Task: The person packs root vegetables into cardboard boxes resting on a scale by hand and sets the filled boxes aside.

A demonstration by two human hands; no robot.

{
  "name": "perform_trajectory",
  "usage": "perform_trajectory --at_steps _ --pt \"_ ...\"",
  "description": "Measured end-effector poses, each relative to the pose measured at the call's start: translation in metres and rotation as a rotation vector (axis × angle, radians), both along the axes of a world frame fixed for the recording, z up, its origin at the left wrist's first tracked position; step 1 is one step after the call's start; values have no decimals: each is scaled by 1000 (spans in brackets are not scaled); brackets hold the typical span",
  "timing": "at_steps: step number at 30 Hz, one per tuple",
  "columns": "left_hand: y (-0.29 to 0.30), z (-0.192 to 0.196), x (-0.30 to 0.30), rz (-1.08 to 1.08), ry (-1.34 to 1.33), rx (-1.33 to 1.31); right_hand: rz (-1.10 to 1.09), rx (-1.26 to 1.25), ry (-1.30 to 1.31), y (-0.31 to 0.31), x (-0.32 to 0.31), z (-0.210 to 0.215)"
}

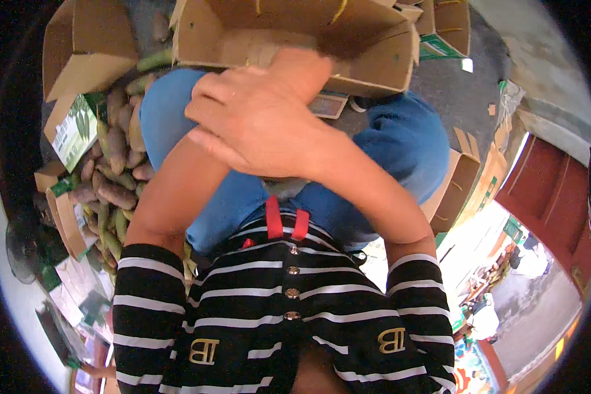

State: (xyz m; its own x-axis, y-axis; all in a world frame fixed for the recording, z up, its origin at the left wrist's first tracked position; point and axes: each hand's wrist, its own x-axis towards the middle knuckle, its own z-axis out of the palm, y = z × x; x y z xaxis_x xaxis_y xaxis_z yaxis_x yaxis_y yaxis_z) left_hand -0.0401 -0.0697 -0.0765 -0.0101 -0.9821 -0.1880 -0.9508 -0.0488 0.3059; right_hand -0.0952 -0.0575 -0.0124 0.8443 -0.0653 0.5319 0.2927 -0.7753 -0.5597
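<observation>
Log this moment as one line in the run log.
right hand: across left forearm | left hand: partly covered, near open cardboard box | left side: vegetable pile

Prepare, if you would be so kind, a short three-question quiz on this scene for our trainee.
1. True or false: the left hand lies on top of the right hand.
2. Which things are heaped at the left of the view? A) glass bottles; B) brown and green vegetables; C) folded towels.
3. Fill in: near the top of the view, in front of the person, stands a large open box made of ____.

Key: 1. False, the right one lies over the left forearm. 2. B. 3. Cardboard.
</observation>
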Motion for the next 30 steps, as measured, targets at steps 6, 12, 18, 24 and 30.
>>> perform_trajectory --at_steps 6,12,18,24,30 --pt "-4 1 1 -19 -48 53 -45 -3 18 4 -4 -3" --pt "-2 2 1 -23 -100 185 -44 -3 35 4 -4 -1" --pt "-1 -1 3 -44 -74 147 -46 1 29 6 -5 -3" --pt "-3 7 -11 -47 -58 203 -30 -9 80 -15 -23 5" --pt "1 21 3 -25 -43 206 -826 -29 110 -81 -172 27"
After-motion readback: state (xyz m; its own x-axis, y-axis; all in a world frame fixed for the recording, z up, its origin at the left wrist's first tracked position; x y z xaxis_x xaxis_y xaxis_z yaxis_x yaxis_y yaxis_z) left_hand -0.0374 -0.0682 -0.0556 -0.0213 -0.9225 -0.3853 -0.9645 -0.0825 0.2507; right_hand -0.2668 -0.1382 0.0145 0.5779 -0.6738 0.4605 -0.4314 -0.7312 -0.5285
